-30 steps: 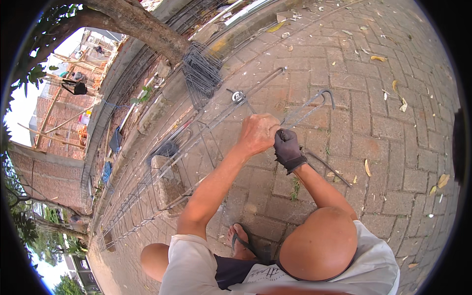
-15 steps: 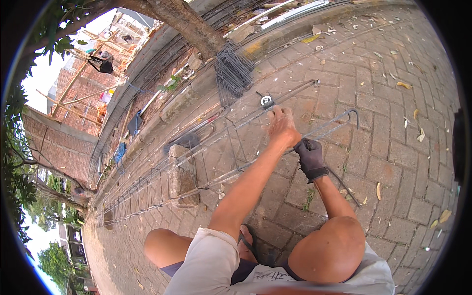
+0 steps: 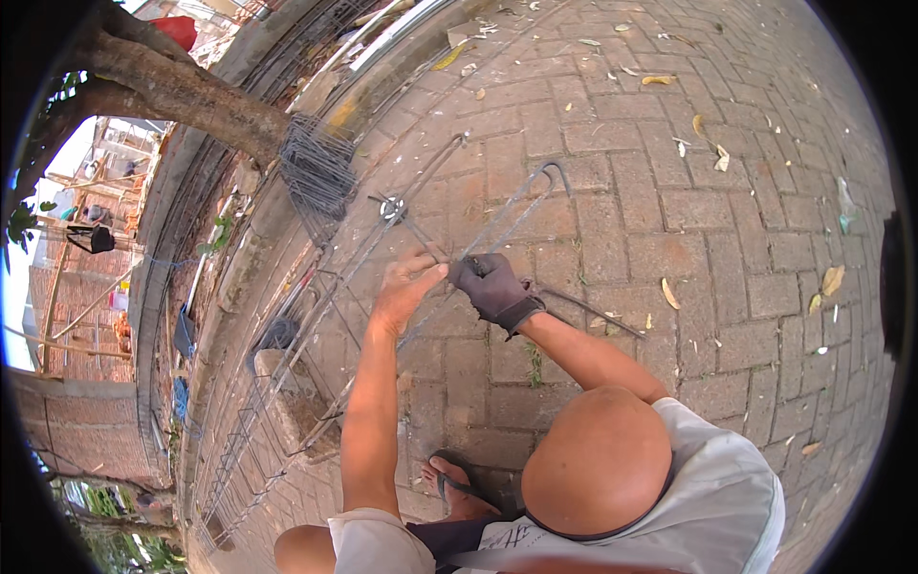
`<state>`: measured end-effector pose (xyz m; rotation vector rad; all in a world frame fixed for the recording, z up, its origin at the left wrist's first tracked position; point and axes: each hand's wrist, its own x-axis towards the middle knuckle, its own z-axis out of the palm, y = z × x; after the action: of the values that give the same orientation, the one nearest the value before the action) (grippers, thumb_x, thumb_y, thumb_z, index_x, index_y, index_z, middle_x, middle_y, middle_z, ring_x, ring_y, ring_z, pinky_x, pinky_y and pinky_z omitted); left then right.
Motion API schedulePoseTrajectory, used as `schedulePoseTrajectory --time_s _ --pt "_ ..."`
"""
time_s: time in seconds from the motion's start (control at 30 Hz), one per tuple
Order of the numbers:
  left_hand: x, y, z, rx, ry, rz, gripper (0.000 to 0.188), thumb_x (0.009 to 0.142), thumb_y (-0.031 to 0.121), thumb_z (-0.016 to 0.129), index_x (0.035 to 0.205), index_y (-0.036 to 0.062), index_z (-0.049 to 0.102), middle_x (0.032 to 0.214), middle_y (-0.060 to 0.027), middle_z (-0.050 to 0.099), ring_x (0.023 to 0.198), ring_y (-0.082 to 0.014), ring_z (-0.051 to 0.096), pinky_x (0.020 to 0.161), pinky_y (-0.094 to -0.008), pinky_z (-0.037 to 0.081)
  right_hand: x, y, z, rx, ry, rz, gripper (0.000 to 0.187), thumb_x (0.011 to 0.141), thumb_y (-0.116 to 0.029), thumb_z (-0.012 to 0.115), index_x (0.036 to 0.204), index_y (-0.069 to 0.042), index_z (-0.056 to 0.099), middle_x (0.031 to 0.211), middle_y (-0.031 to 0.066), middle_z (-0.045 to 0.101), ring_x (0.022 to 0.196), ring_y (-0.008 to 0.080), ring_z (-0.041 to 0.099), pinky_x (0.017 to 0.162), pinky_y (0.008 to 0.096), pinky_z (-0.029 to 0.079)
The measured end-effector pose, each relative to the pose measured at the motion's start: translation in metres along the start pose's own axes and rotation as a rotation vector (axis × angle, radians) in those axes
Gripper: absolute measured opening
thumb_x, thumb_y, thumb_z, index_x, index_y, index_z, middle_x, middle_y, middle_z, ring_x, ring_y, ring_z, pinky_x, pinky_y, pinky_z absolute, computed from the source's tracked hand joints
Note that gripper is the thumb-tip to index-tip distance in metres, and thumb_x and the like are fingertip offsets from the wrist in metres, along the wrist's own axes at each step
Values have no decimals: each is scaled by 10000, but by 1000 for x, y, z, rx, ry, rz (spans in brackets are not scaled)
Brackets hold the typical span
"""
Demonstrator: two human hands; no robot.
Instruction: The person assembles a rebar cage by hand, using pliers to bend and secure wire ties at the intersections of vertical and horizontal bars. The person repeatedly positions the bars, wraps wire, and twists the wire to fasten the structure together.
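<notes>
A long cage of steel bars [image 3: 349, 263] with bent stirrups [image 3: 251, 407] runs from the lower left towards my hands. My bare left hand [image 3: 406, 287] closes its thumb and fingers on a thin stirrup leg beside the nearer bar. Just right of it, my right hand [image 3: 497, 290], in a dark glove, makes a fist against the hooked bar [image 3: 516, 199]; what lies inside the fist is hidden. Beyond my left hand, a round white-and-silver disc [image 3: 392, 208] sits at the far bar. A dark rod [image 3: 598, 313] extends right from behind my right wrist.
A concrete block [image 3: 296, 407] supports the cage. Bundled stirrups [image 3: 316, 172] lean by a tree trunk [image 3: 210, 105] along the curb [image 3: 258, 215]. Dry leaves lie on the brick paving [image 3: 708, 220]. A brick building [image 3: 86, 306] stands at the left.
The view has shifted, so the cage appears farther left. My left hand has come back from near the disc and now lies beside my gloved right hand, which stays closed at the hooked bar.
</notes>
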<state>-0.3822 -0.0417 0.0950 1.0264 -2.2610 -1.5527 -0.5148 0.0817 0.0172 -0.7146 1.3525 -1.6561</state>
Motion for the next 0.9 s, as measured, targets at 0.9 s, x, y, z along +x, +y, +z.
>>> schedulePoseTrajectory --time_s 0.9 --pt "31 14 11 -259 -125 -478 216 885 169 613 962 -24 673 836 -184 716 711 -291 722 685 -435 611 -20 -51 -33 -721 -304 -377 305 929 -274 632 1037 9 668 777 224 664 748 421 656 733 483 510"
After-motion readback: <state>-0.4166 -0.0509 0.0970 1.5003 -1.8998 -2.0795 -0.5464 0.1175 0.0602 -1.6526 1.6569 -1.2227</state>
